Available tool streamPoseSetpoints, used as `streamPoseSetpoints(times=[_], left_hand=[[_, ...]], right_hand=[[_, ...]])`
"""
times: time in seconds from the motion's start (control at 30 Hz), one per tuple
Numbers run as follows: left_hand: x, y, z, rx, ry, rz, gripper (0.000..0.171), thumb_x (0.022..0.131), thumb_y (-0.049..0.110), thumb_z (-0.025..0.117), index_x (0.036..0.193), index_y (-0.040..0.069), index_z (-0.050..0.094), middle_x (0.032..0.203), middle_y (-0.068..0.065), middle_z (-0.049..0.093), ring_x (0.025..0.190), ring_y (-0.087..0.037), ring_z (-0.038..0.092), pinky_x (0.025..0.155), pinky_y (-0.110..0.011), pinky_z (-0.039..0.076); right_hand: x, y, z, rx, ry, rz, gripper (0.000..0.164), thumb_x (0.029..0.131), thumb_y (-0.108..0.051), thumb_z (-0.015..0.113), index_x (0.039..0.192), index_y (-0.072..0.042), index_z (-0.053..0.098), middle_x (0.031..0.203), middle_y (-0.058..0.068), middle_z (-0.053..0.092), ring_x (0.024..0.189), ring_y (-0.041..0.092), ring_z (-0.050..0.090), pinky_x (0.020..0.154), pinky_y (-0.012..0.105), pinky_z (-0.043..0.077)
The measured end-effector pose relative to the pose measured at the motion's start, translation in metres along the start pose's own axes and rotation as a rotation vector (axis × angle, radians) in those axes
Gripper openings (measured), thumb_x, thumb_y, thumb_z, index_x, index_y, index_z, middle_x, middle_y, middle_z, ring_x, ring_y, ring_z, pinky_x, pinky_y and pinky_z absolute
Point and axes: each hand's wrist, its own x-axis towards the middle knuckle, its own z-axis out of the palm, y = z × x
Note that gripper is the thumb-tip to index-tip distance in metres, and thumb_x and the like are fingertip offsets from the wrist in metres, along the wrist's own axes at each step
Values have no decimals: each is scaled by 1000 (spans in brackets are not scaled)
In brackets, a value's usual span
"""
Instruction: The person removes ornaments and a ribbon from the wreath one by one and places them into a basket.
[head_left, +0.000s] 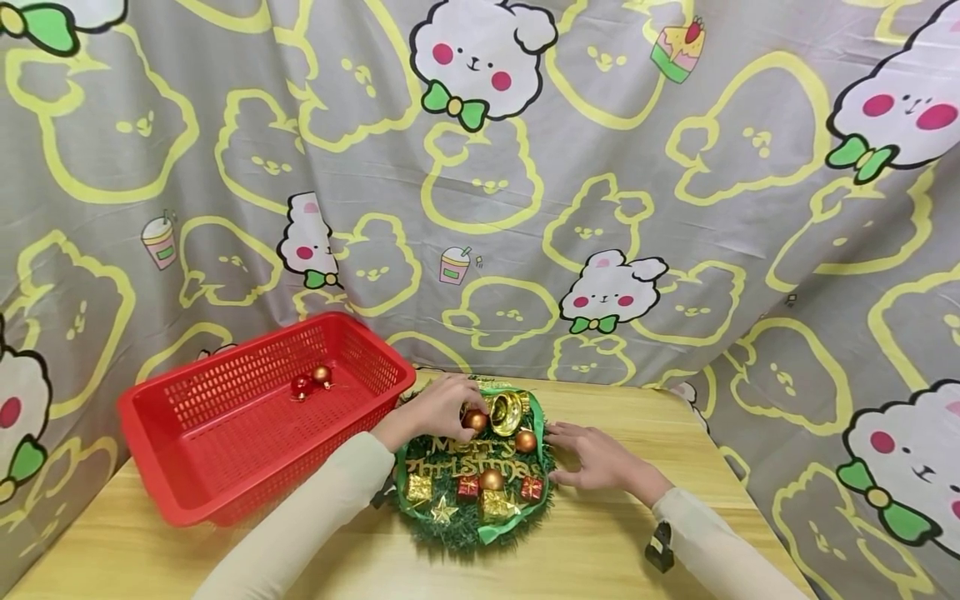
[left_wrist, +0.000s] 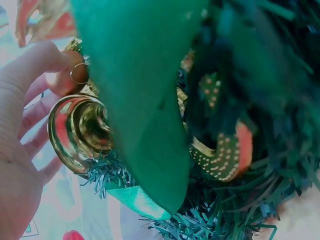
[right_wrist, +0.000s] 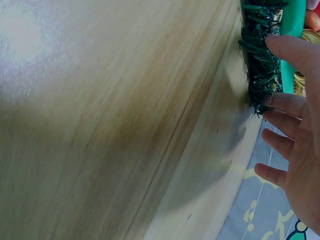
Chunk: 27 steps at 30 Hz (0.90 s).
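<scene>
A green tinsel Christmas wreath (head_left: 457,535) lies on the table, with gold "Merry Christmas" lettering (head_left: 480,458) across its middle. My left hand (head_left: 441,407) reaches over its upper left part. Thumb and fingertips pinch a copper-coloured bauble (left_wrist: 64,80) that shows a thin wire loop, beside a gold bell (head_left: 506,414). At the wreath's right edge, my right hand (head_left: 598,458) rests with fingers spread; in the right wrist view its thumb and fingertips touch the tinsel (right_wrist: 261,60). Green ribbon (left_wrist: 140,100) runs round the wreath and covers much of the left wrist view.
Left of the wreath stands a red plastic basket (head_left: 150,450) holding a red bauble (head_left: 302,386) and a copper bauble (head_left: 322,374). Gift boxes (head_left: 420,487), a gold star (head_left: 443,510) and more baubles (head_left: 491,479) decorate the wreath. A patterned curtain (head_left: 495,275) hangs behind the wooden table (head_left: 622,550).
</scene>
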Motion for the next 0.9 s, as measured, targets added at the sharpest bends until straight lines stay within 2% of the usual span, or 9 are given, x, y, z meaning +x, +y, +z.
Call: streamPoseSetpoints(times=[0.2, 0.6, 0.8, 0.9], left_hand=[[0, 0, -3, -21, 20, 1, 35, 80, 25, 79, 115, 24, 76, 123, 0, 68, 118, -24, 60, 105, -54, 44], [-2, 5, -12, -22, 106, 43, 31, 80, 25, 79, 111, 23, 76, 111, 1, 67, 104, -20, 62, 95, -46, 49], [-3, 9, -22, -22, 166, 67, 30, 79, 22, 80, 109, 20, 76, 106, 1, 68, 99, -24, 64, 93, -46, 49], [-5, 11, -29, -29, 177, 57, 31, 79, 21, 80, 109, 19, 76, 104, 2, 68, 98, -24, 63, 94, -47, 49]], right_hand=[[0, 1, 2, 3, -8, 14, 67, 91, -48, 70, 137, 0, 61, 148, 21, 54, 136, 41, 53, 110, 55, 44], [0, 2, 2, 2, -10, 8, 68, 91, -49, 70, 137, 0, 61, 149, 21, 54, 136, 40, 54, 110, 55, 44], [0, 2, 3, -1, -8, 8, 67, 91, -48, 70, 137, 0, 62, 148, 21, 55, 135, 40, 55, 109, 55, 45], [0, 2, 2, -1, -7, 6, 67, 91, -47, 71, 137, 0, 62, 148, 21, 55, 135, 40, 55, 109, 55, 45]])
